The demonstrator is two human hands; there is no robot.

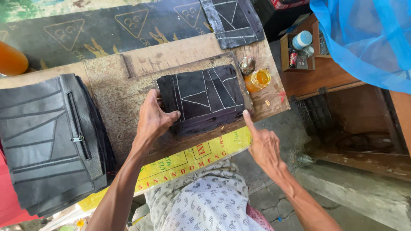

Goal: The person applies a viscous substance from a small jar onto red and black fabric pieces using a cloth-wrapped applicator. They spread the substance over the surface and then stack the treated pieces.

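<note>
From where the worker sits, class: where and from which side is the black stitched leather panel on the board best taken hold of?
Probably by its left edge, coming from the left. The black stitched panel lies flat on the worn board; the left hand already pinches that edge, thumb on top. The right hand only touches the lower right corner with a fingertip, and the amber jar crowds the right side.

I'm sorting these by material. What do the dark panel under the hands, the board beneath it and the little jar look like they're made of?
Dark panel: probably leather or imitation leather, matte black with pale stitched lines. Board: seemingly wood, worn and stained with rough grain. Jar: clear glass or plastic, holding something amber. Left hand holds the panel's edge; right hand presses its corner.
</note>
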